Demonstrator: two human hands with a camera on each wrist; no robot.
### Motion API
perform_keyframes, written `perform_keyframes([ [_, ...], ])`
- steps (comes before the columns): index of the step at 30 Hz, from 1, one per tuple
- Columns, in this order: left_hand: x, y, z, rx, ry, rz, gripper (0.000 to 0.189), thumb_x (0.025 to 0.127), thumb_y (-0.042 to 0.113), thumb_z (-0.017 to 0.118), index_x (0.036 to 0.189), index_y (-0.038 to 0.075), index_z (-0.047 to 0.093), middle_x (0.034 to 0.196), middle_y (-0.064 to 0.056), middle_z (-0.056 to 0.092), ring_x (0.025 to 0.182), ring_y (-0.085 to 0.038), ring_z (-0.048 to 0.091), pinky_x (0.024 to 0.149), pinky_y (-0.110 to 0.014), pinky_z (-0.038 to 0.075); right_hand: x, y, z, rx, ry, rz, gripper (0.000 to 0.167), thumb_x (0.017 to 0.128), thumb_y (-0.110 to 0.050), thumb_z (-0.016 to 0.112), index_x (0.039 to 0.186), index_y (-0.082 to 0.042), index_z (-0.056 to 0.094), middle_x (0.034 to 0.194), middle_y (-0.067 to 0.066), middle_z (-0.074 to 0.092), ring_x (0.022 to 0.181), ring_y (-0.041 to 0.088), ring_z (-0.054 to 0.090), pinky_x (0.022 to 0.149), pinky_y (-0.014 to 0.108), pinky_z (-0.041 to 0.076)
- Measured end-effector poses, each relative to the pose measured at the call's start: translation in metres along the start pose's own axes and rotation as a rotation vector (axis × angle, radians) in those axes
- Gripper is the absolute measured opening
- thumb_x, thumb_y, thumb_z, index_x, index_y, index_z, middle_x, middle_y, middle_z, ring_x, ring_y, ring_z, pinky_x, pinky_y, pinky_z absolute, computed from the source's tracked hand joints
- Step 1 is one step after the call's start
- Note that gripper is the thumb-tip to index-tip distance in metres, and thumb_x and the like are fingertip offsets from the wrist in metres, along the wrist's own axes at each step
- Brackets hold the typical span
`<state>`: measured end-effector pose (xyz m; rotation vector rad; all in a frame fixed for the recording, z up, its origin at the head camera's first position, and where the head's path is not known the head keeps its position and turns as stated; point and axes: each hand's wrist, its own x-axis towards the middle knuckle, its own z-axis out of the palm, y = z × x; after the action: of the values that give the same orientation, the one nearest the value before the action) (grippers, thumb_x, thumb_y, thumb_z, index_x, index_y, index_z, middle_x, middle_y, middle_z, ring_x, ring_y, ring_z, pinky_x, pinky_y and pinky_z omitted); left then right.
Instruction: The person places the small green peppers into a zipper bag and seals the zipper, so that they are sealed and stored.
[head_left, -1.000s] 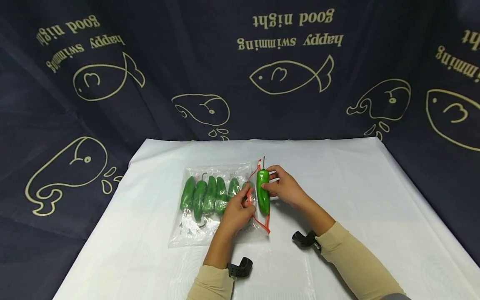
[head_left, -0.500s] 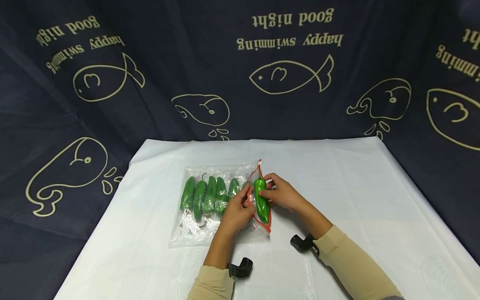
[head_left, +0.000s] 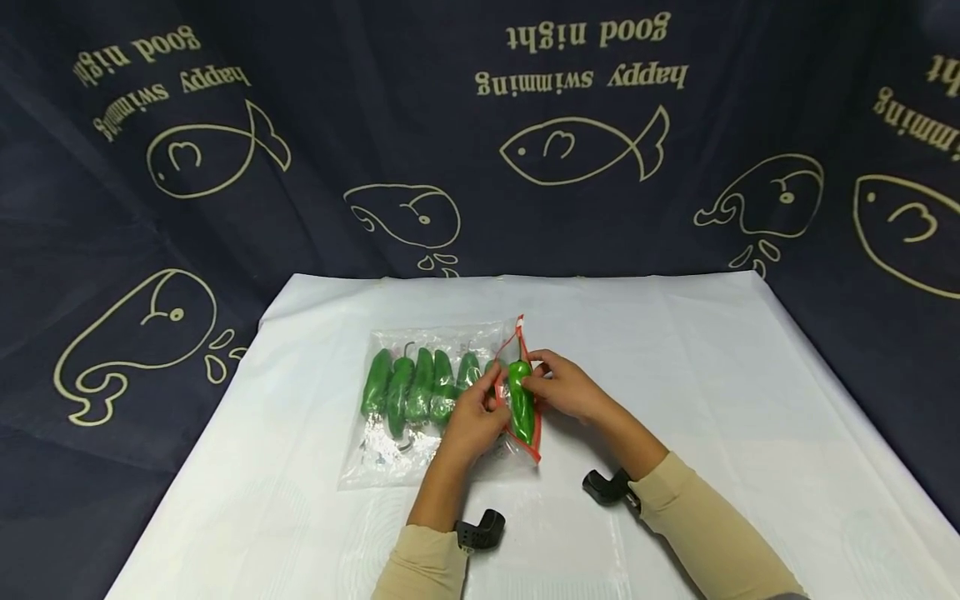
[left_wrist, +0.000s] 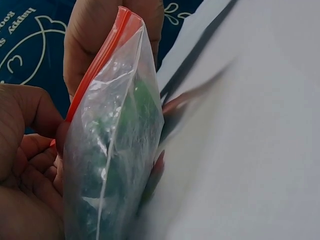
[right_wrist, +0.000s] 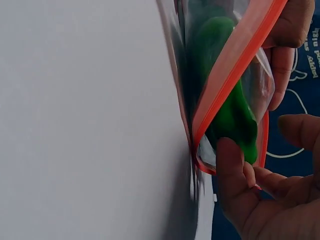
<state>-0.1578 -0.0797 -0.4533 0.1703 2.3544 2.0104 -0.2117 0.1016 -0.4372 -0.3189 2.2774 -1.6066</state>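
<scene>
A clear zip bag (head_left: 382, 468) with a red zip edge lies flat, its mouth spread at the right end. Several green peppers (head_left: 422, 387) lie side by side inside it. At the mouth, my left hand (head_left: 472, 421) pinches the near lip of the bag; the left wrist view shows finger and thumb at the red zip strip (left_wrist: 97, 70). My right hand (head_left: 567, 390) holds another green pepper (head_left: 522, 404) by its upper part. That pepper is within the bag's mouth, and the red lip (right_wrist: 235, 75) crosses in front of it in the right wrist view.
A white cloth (head_left: 675, 350) covers the table. Behind it hangs a dark blue curtain (head_left: 420, 100) with fish and whale outlines. Each wrist carries a black camera strap, one at the left wrist (head_left: 482, 531) and one at the right wrist (head_left: 609, 487).
My right hand has brought the pepper a little toward me and left, from over the red lip to within the bag's mouth. My left hand keeps its hold on the bag.
</scene>
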Motion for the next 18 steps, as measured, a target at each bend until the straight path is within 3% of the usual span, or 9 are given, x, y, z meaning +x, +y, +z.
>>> perform_keyframes([
  [4, 0.003, -0.001, -0.001, 0.011, 0.000, -0.003, 0.077, 0.076, -0.005, 0.057, 0.151, 0.005, 0.041, 0.101, -0.011, 0.066, 0.067, -0.011, 0.051, 0.055, -0.020, 0.044, -0.002, -0.002, -0.001, 0.022, 0.005, 0.003, 0.055, 0.093, -0.014, 0.062, 0.141, 0.002, 0.044, 0.108, 0.019, 0.055, 0.081, 0.026, 0.065, 0.068, 0.038, 0.058],
  [8, 0.003, -0.001, 0.000, 0.033, 0.002, -0.011, 0.076, 0.077, -0.004, 0.057, 0.150, 0.007, 0.042, 0.077, -0.004, 0.058, 0.065, -0.011, 0.051, 0.055, -0.022, 0.044, -0.005, -0.003, -0.002, 0.065, -0.001, 0.008, 0.058, 0.092, -0.014, 0.062, 0.144, 0.001, 0.041, 0.112, 0.020, 0.054, 0.083, 0.026, 0.066, 0.070, 0.040, 0.058],
  [12, 0.003, 0.002, 0.001, 0.043, -0.004, -0.013, 0.075, 0.079, -0.006, 0.056, 0.151, 0.005, 0.040, 0.080, -0.002, 0.058, 0.065, -0.010, 0.050, 0.055, -0.020, 0.043, -0.006, -0.003, -0.003, 0.096, -0.010, 0.013, 0.059, 0.093, -0.013, 0.061, 0.146, 0.001, 0.039, 0.116, 0.022, 0.052, 0.087, 0.028, 0.068, 0.073, 0.043, 0.058],
  [18, -0.001, 0.013, 0.001, 0.048, -0.013, -0.011, 0.075, 0.078, -0.010, 0.054, 0.150, -0.001, 0.039, 0.091, -0.017, 0.062, 0.066, -0.011, 0.049, 0.055, -0.020, 0.043, -0.006, -0.003, -0.001, 0.133, -0.011, 0.017, 0.057, 0.094, -0.010, 0.060, 0.145, 0.002, 0.039, 0.119, 0.023, 0.050, 0.089, 0.029, 0.069, 0.075, 0.044, 0.058],
])
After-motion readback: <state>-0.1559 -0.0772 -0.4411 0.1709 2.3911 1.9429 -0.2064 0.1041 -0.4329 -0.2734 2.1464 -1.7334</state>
